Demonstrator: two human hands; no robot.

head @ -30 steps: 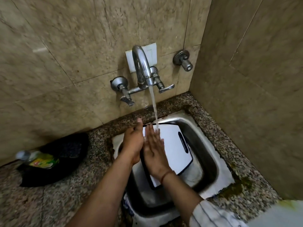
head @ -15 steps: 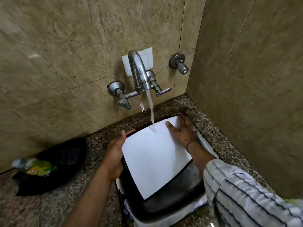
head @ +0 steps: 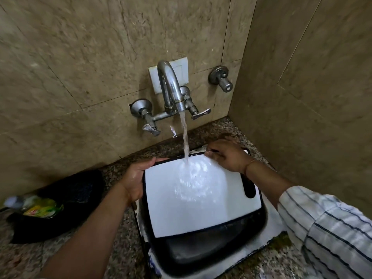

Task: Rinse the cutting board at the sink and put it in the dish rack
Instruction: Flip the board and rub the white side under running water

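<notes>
Cutting board point(head: 201, 198): now turned broadside, handle slot to the right, held flat over the sink point(head: 211, 256) under the tap point(head: 171, 91) stream (water fanning across it). Left hand point(head: 134, 178) grips the left edge; right hand point(head: 225, 156) pinches the far corner.

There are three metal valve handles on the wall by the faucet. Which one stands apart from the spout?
The round knob at upper right, mounted alone on the tile. The two lever handles, left and right, branch from the faucet body itself.
</notes>
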